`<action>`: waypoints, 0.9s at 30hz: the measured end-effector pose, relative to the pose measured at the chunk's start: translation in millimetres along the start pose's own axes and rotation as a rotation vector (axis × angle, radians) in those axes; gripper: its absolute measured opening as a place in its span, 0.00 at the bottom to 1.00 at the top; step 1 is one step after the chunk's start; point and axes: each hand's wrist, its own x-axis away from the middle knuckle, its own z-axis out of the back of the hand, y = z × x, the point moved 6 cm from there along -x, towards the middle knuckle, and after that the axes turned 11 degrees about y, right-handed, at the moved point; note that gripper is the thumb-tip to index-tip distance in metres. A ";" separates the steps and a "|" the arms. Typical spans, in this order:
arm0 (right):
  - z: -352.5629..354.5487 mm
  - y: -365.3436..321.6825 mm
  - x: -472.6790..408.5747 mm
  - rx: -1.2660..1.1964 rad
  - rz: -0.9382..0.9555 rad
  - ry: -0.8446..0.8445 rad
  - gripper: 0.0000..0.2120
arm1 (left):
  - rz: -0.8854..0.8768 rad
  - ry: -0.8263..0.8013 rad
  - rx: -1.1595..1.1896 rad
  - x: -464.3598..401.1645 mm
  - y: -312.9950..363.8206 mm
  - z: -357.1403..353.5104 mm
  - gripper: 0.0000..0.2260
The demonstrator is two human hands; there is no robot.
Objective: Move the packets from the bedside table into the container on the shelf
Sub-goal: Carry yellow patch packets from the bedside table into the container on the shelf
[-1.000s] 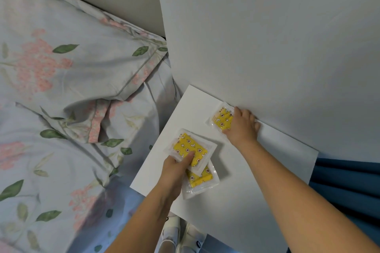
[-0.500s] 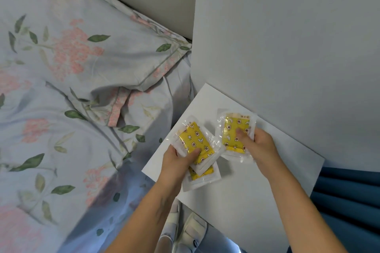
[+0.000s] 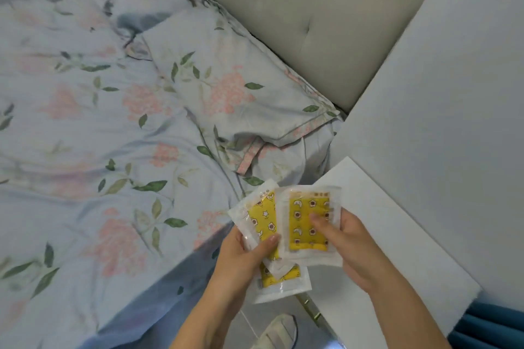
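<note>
The left hand (image 3: 243, 255) grips two clear-edged packets with yellow printed inserts: an upper packet (image 3: 262, 218), pinned by the thumb across its face, and a lower packet (image 3: 279, 282), which protrudes below the hand and lies partly under the upper one. The fingers of this hand are curled behind the packets and are hidden, so only the thumb contact is visible. The right hand (image 3: 348, 238) holds a third packet (image 3: 309, 225), with the thumb pressed on its yellow face and the remaining fingers wrapped round its right edge. The third packet overlaps the right edge of the upper packet in the left hand; the two are touching or very nearly so. All three packets are lifted clear of the bedside table (image 3: 397, 249), a white flat surface that lies below and to the right of the hands. The packets sit over the table's left edge, partly above the gap between table and bed. A tall white panel (image 3: 453, 93) rises behind the table. To the left is a bed with floral bedding (image 3: 113, 150) and a matching pillow (image 3: 226, 79), backed by a beige padded headboard (image 3: 297, 8). A shoe (image 3: 279, 331) is visible on the floor below the hands. Blue fabric (image 3: 493, 323) shows at the lower right corner.
</note>
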 end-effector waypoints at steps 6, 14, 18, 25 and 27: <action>-110.4 -8.5 60.5 0.093 0.002 -0.164 0.18 | -0.118 0.074 0.146 58.1 50.4 91.6 0.15; -261.3 20.5 205.3 0.409 0.130 -0.348 0.11 | -0.181 0.183 0.294 190.7 62.6 261.9 0.20; -341.6 63.5 307.3 0.511 0.111 -0.501 0.09 | -0.180 0.325 0.377 286.5 40.4 366.7 0.18; -473.5 152.1 464.0 0.710 0.121 -0.755 0.08 | -0.248 0.653 0.423 448.6 0.5 530.5 0.17; -511.5 171.0 504.3 0.745 0.132 -0.847 0.09 | -0.291 0.744 0.410 483.3 -8.2 570.4 0.23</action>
